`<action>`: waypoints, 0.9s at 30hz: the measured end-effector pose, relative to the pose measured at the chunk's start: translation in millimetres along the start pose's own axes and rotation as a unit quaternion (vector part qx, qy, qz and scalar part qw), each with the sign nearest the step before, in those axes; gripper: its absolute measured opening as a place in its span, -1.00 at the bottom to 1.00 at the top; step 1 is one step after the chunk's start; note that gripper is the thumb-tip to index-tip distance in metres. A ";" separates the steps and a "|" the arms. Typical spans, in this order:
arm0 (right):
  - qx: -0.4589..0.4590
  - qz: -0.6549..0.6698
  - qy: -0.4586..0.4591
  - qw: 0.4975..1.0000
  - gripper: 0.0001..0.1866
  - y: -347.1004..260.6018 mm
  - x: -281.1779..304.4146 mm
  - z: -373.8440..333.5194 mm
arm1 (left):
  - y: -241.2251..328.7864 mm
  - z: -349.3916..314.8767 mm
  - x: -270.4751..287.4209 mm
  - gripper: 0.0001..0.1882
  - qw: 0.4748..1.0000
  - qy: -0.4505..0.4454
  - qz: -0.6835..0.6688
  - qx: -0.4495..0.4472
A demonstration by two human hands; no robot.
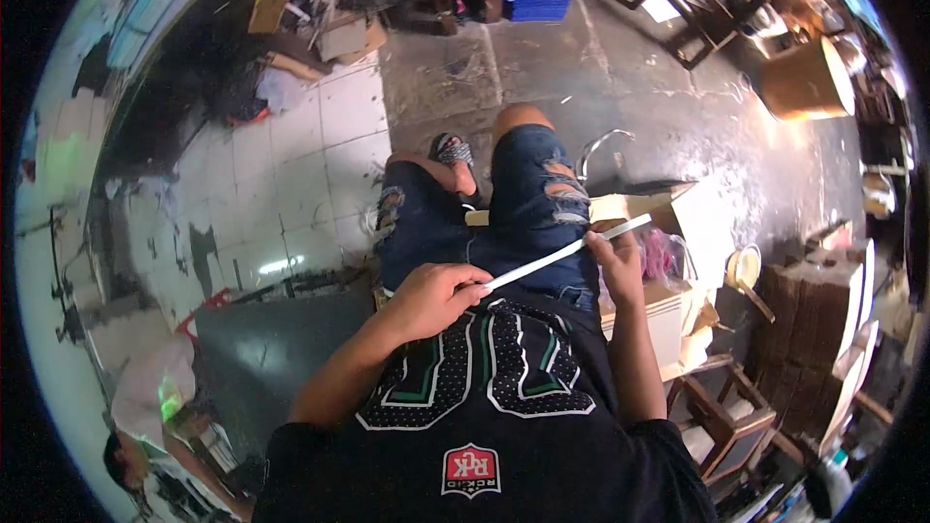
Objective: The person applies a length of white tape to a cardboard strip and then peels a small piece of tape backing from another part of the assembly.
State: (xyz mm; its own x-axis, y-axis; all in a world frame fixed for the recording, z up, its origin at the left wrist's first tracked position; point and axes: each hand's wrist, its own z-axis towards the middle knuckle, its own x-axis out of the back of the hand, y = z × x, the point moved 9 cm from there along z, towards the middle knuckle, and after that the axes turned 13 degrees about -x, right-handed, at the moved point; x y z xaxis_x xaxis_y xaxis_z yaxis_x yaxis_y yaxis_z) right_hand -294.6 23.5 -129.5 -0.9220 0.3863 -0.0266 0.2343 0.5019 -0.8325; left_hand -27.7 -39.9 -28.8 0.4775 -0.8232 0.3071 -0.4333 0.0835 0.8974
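Observation:
A narrow, flat white strip (539, 264) slants across my lap, its far end pointing up to the right. My left hand (434, 302) pinches its lower left end between thumb and fingers. Nearer the upper right end, my right hand (618, 263) grips the strip, and a short length sticks out past the fingers. Whether the strip is paper, card or plastic cannot be made out. Beneath it are my torn denim shorts (528, 203).
Beside my right leg stands an open carton (647, 334) with a clear bag of pink stuff (662, 257). Stacked brown cardboard (794, 315), a wooden stool (722, 416) and a tan bucket (804, 82) lie right. A grey panel (281, 349) and another person (160, 407) are left.

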 end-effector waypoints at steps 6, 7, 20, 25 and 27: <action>-0.028 0.021 -0.041 0.999 -0.84 1.7 1.8 3.1 | 4.2 -9.6 0.6 -0.76 0.999 0.040 -0.001 -0.034; -0.034 0.030 -0.021 0.999 -0.81 3.0 5.4 5.0 | 3.3 -11.9 2.1 -0.76 0.999 0.042 0.006 -0.033; -0.051 0.010 -0.028 0.998 -0.75 2.5 11.6 3.6 | -21.2 -32.1 9.4 -0.77 0.996 0.061 -0.018 0.056; -0.059 0.015 -0.028 0.998 -0.76 -1.6 7.2 2.4 | -20.5 -34.9 13.2 -0.75 0.992 0.060 -0.041 0.100; -0.068 0.007 -0.018 0.997 -0.77 0.9 7.2 5.0 | -18.0 -34.7 14.2 -0.75 0.992 0.054 -0.043 0.107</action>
State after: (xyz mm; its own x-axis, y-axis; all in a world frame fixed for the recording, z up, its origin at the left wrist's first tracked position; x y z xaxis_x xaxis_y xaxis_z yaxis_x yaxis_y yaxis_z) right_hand -302.6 22.8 -133.2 -0.9280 0.3678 -0.0594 0.2851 0.5986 -0.7486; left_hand 13.5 -33.6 -29.7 0.5931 -0.7567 0.2751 -0.5344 -0.1144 0.8374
